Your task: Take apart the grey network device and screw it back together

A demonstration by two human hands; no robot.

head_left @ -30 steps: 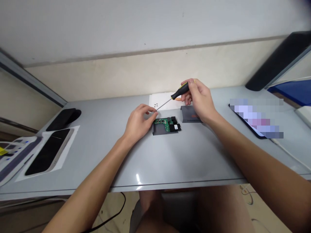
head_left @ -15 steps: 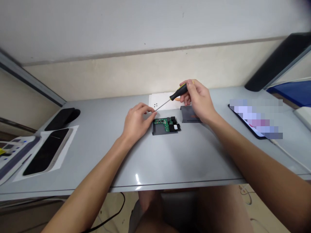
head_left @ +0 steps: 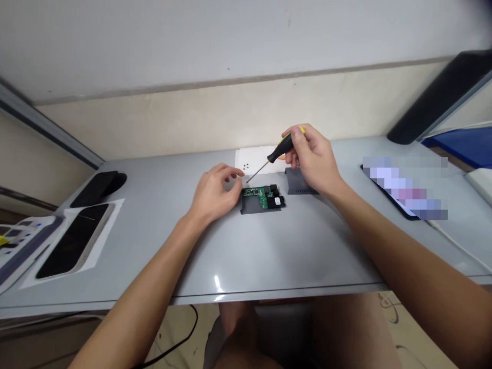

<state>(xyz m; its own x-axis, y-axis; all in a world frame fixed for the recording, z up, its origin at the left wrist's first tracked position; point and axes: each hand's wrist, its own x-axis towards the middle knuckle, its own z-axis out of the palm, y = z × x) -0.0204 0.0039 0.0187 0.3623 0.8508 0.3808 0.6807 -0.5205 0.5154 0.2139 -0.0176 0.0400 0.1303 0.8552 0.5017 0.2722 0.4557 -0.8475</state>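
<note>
A glossy grey desk [head_left: 246,256] runs along a pale wall [head_left: 172,118], and here we are at its centre: the right hand [head_left: 318,159] wraps the black-and-yellow handle of a screwdriver [head_left: 281,147], gripping it near its butt end, shaft slanting down to the left. The left hand [head_left: 213,192] sits opposite, fingers bent, thumb and forefinger tips close together; whether they pinch anything, I cannot tell. The driver's tip is just beside them, at the far left corner of the green circuit board [head_left: 254,192], which lies in a dark casing tray [head_left: 251,206]. That slant looks shallow; a steeper shaft, light pressure and fingertips clear of the blade should guard against a slip onto the components. Further out, a second casing part [head_left: 303,183] lies below the right wrist, small dark screws [head_left: 246,166] dot the white paper [head_left: 255,154] behind, and phones [head_left: 397,189] lie off to either side.
</note>
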